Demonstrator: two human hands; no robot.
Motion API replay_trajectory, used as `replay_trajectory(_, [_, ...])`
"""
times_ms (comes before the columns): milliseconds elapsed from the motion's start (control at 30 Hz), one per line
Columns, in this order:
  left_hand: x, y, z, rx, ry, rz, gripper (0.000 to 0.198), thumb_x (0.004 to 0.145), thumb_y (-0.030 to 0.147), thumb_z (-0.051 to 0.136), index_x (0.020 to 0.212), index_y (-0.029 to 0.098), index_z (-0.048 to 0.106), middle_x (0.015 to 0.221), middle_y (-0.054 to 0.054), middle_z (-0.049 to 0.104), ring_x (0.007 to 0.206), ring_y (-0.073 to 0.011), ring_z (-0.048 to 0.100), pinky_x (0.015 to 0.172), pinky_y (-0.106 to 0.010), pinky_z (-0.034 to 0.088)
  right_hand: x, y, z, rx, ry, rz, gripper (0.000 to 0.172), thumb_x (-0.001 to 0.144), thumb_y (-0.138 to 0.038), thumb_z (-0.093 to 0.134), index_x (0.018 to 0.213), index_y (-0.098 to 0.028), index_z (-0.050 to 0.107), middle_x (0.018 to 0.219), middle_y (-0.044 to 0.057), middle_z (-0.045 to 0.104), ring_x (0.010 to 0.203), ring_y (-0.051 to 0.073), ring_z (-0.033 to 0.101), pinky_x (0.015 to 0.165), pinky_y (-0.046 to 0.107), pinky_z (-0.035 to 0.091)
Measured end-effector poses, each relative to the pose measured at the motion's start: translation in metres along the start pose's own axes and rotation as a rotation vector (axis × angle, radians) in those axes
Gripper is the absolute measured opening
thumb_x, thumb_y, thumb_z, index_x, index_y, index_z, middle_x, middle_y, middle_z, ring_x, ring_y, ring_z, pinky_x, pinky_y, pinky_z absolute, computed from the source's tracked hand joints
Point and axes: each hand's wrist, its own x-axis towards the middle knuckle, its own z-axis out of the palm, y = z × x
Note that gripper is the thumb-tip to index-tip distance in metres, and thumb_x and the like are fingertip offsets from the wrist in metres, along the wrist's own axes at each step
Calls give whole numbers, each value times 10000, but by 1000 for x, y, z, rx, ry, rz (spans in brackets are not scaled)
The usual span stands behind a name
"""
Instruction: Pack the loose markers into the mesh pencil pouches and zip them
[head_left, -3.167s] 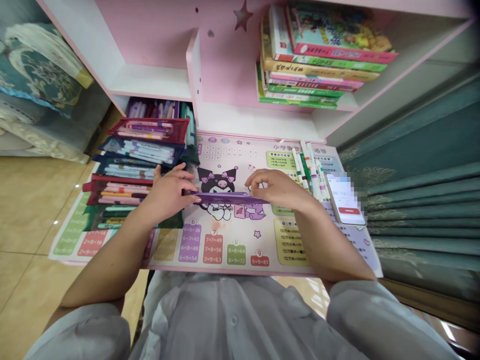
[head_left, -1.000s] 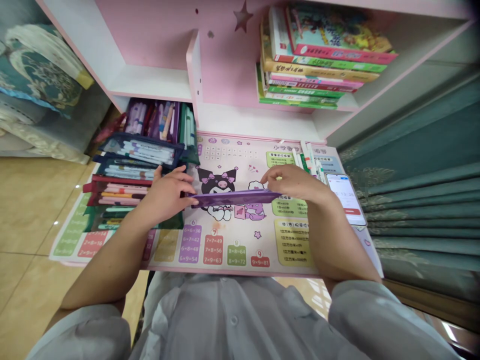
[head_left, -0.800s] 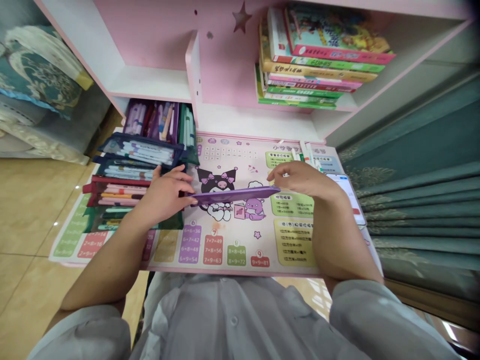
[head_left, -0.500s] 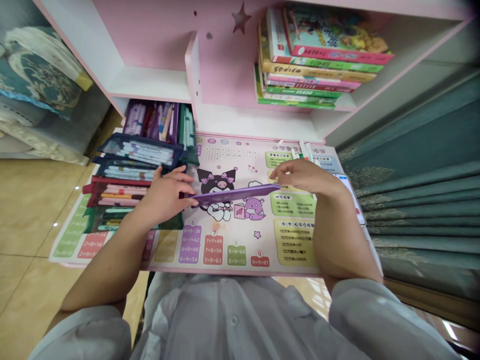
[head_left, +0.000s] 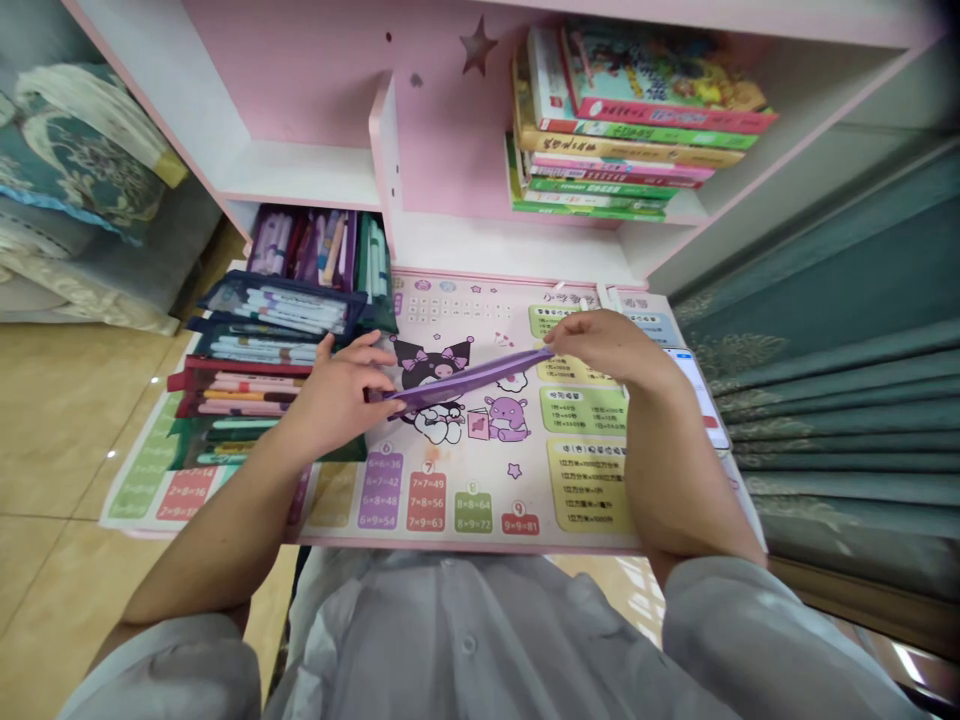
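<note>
Pale grey shirt (head_left: 465,640) at the very bottom, with two bare arms reaching up over the mat. Right hand (head_left: 607,350) with a tight grip, fingertips pinching the thin end of a flat purple pouch (head_left: 469,380). Left hand (head_left: 334,400) with a looser grip, fingers spread around the other end and touching it, no clear pinch to see. Best way here: keep hold of both ends, with soft fingers and slow moves, for a steady pouch. Pouch slim, smooth and long, seen edge on, tilted up toward the right end, just above a multiplication desk mat (head_left: 517,475) with cartoon pictures on it. Just left of the left hand, rows of open pencil cases (head_left: 262,340) full of pens. Past the right hand, a phone (head_left: 701,395) partly hidden and a few marker pens (head_left: 604,297). Farther off, a pink shelf (head_left: 300,170) with a stack of books (head_left: 637,125), a teal curtain (head_left: 825,260) on the right and a tile floor (head_left: 67,440) on the left
</note>
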Motion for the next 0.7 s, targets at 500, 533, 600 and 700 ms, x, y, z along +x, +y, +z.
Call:
replay_trajectory(500, [-7, 32, 55, -61, 494, 156, 223, 790, 236, 688, 587, 195, 605, 1069, -37, 731, 1297, -327, 535, 1128, -598, 254, -24, -49, 66, 262, -5, -69, 479, 857, -599, 498, 596, -201, 557, 808, 47, 590, 760, 173, 557, 730, 343, 419])
replay_trajectory(533, [-7, 33, 58, -58, 488, 157, 215, 786, 228, 688, 590, 198, 608, 1073, -35, 730, 1302, -323, 531, 1134, -593, 247, -25, -50, 69, 270, -8, -56, 435, 858, -534, 513, 577, -202, 527, 786, 36, 577, 750, 168, 548, 717, 332, 408])
replay_trajectory(600, [-7, 35, 61, -58, 462, 154, 203, 778, 217, 691, 592, 202, 612, 1084, -30, 728, 1310, -317, 523, 1143, -589, 235, -24, -52, 71, 274, -10, -27, 375, 842, -410, 523, 539, -205, 440, 728, 13, 536, 723, 157, 523, 687, 313, 382])
replay_trajectory(700, [-8, 38, 65, -63, 391, 149, 222, 764, 263, 732, 587, 200, 613, 1122, -38, 718, 1316, -336, 511, 1140, -617, 219, -24, -54, 68, 233, -24, -31, 350, 811, -323, 525, 527, -209, 354, 678, -9, 475, 678, 141, 478, 659, 298, 347])
